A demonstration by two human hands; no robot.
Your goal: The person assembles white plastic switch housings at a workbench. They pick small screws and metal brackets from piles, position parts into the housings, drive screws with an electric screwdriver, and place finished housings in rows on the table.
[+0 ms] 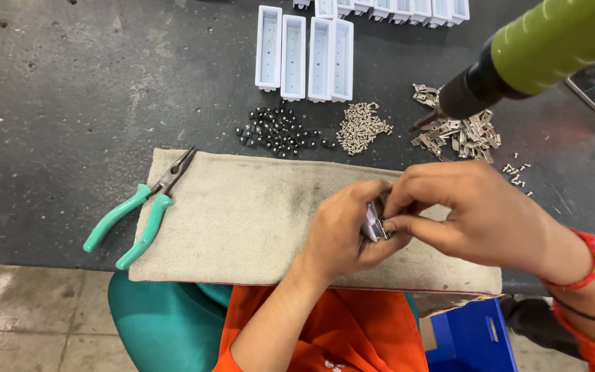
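Both hands met over a beige cloth [242,213]: the left hand [342,231] gripped a small metal part [374,224], the right hand [470,213] pinched it; green pliers [139,210] lay nearby.

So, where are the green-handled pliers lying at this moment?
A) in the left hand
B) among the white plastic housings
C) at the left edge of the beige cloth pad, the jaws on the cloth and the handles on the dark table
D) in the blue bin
C: the pliers lie untouched at the left edge of the cloth pad, while both hands hold a small metal part.
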